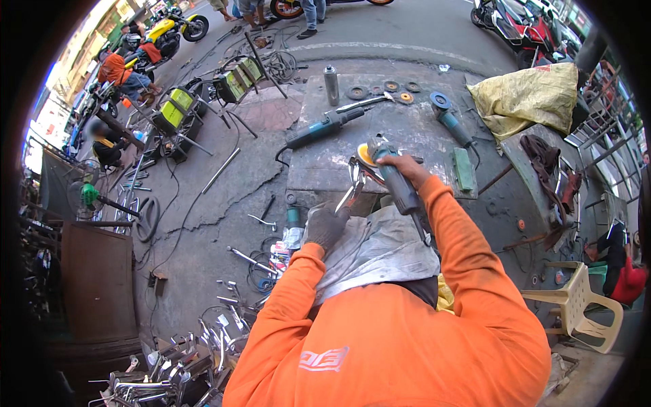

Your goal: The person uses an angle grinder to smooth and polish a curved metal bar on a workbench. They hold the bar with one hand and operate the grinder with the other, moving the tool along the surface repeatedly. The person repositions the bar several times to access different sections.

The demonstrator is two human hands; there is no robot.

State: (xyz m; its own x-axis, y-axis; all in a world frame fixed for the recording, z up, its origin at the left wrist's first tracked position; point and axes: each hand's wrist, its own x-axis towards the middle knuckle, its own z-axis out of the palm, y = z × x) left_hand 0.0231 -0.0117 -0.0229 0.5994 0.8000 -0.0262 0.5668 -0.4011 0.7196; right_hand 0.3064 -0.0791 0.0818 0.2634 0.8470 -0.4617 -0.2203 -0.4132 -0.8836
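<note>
My left hand (pixel 327 227), in a dark grey glove, is closed on a shiny curved metal part (pixel 351 195); its exact kind is unclear. Bare and wrapped round the head of a teal and black angle grinder (pixel 401 191) is my right hand (pixel 405 168). The grinder's yellow disc (pixel 366 154) faces the metal part, close above it; whether they touch, I cannot tell. A grey cloth (pixel 380 247) covers my lap. Beyond my hands, a second angle grinder (pixel 325 129) lies on the worn low table (pixel 308 176), near a silver canister (pixel 331 85).
Several discs (pixel 357 93), a blue-disc grinder (pixel 451 122) and a green block (pixel 463 168) lie on the table. A yellow sack (pixel 525 98) is at far right, a cream plastic chair (pixel 580 305) at near right. Metal pipes (pixel 220 339) pile at lower left; lime-green machines (pixel 173 112) stand beyond.
</note>
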